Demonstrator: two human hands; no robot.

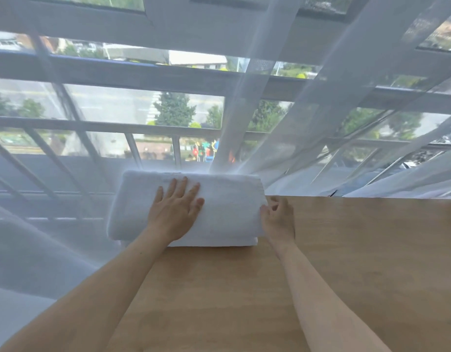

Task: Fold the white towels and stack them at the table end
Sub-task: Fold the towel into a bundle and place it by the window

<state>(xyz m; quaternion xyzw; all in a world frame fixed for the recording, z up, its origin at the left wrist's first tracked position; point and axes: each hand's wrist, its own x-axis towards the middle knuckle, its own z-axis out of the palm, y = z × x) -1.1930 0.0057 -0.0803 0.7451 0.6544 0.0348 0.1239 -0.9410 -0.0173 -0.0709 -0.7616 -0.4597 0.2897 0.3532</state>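
A stack of folded white towels (227,207) lies at the far left corner of the wooden table (346,262), its left side reaching past the table's edge. My left hand (175,210) lies flat on top of the stack with fingers spread and straight. My right hand (277,219) is at the stack's right edge, fingers curled and touching the side of the towels. Whether it pinches the cloth is unclear. A lower towel layer (214,242) shows under the front edge.
Sheer white curtains (244,118) hang just behind the towels and the table's far edge, in front of a large window with railings. The table's left edge runs diagonally toward me, with curtain and floor beyond it.
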